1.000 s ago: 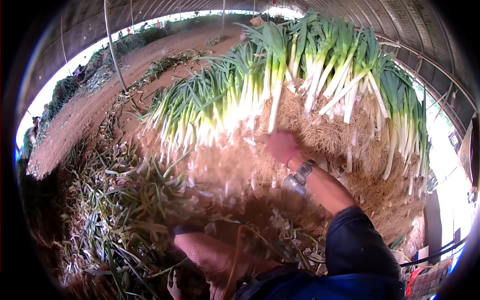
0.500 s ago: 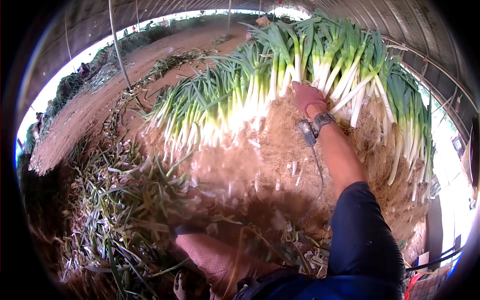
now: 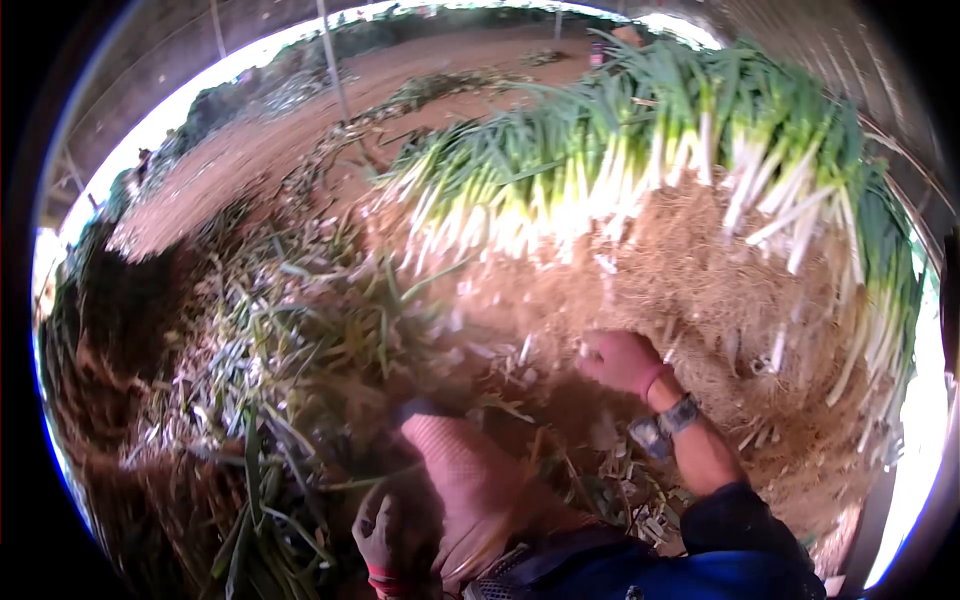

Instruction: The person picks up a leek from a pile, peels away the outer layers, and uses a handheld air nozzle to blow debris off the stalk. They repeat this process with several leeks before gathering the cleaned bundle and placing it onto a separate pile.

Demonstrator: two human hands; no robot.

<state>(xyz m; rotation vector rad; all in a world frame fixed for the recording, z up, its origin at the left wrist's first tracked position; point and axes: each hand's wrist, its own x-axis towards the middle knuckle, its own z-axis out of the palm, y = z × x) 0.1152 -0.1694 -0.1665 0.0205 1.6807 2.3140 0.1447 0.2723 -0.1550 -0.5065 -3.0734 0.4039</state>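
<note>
My right hand (image 3: 622,363), in a pinkish glove, is closed in a fist over the brown soil, below the leek roots. A small pale spot shows at its fingertips, and I cannot make out what it is. On that wrist is a dark band with a small box (image 3: 652,436). My left hand (image 3: 392,528), in a greyish glove with a red cuff, is beside my pink-clad leg (image 3: 470,465). Its fingers look loosely bent and apart, with nothing visible in them. A long row of leeks (image 3: 570,190) lies beyond, white stems and roots toward me.
Torn leek leaves (image 3: 290,340) are heaped at the left. Tangled roots (image 3: 700,250) cover the ground in front of the row. Farther off are a bare dirt strip (image 3: 250,140), a metal post (image 3: 332,65) and the curved tunnel cover (image 3: 800,45).
My right hand has moved from the leek stems down toward me, over the soil. My left hand has risen further into view. The view has shifted, so the leek row appears lower and farther right.
</note>
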